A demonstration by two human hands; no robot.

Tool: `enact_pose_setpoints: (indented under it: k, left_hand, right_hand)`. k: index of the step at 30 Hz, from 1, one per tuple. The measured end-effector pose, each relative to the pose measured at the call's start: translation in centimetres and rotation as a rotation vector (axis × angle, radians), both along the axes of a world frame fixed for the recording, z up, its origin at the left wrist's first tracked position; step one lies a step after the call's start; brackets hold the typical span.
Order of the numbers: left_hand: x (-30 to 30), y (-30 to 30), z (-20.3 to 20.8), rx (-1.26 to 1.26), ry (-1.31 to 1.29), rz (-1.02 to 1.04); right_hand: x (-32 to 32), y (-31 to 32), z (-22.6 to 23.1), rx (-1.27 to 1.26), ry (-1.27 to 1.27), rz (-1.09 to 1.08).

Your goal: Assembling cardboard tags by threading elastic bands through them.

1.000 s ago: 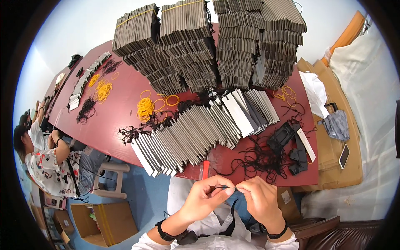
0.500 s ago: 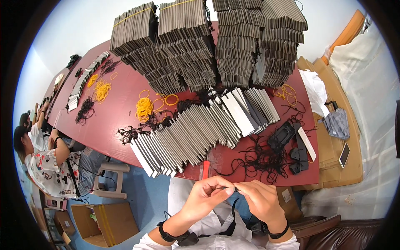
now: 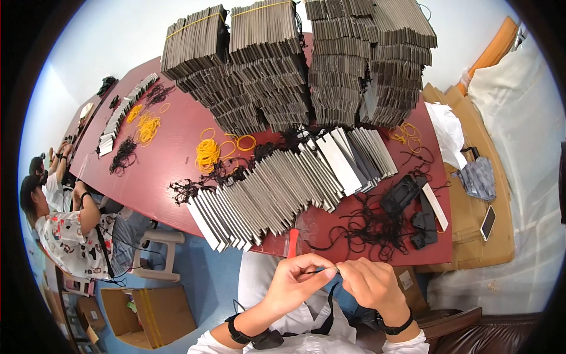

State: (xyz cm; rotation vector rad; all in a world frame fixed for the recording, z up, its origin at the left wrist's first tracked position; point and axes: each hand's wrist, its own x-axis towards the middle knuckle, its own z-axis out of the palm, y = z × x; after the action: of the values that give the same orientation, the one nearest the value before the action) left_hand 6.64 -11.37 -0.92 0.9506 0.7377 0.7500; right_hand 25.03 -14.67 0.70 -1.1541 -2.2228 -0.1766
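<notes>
My left hand (image 3: 295, 283) and my right hand (image 3: 372, 286) meet fingertip to fingertip in front of the table's near edge. Both pinch a thin black cord (image 3: 312, 272), part of which runs across the left fingers; its ends are hidden by the fingers. Below the hands a black strip (image 3: 331, 300) hangs over my lap. Just beyond, on the table, lies a loose tangle of black cords (image 3: 377, 230). To its left stands a long row of thin grey-and-white flat pieces (image 3: 277, 192), with knotted black cords along their far side.
Tall stacks of grey flat pieces (image 3: 265, 76) stand at the back of the red table (image 3: 159, 189). Yellow rubber bands (image 3: 207, 154), a red-handled tool (image 3: 293, 243) and black plastic parts (image 3: 404, 192) lie about. A phone (image 3: 487, 223) rests on cardboard at right. Another person (image 3: 73, 236) sits at left.
My right hand has turned slightly and shifted a little right and down. Both hands keep their pinch on the cord. The view has shifted slightly.
</notes>
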Motion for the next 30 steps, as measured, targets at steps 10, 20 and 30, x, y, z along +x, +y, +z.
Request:
enact_pose_setpoints:
  k: [10,20,30]
  left_hand:
    - [-0.3,0.0,0.4,0.073,0.067,0.03]
    - [-0.7,-0.7,1.1,0.136,0.169,0.01]
    - [-0.7,-0.6,0.5,0.082,0.075,-0.017]
  right_hand:
    - [0.3,0.1,-0.4,-0.002,0.009,0.036]
    - [0.2,-0.1,-0.1,-0.051,0.011,0.038]
    - [-0.9,-0.4,-1.1,-0.337,0.61,0.079]
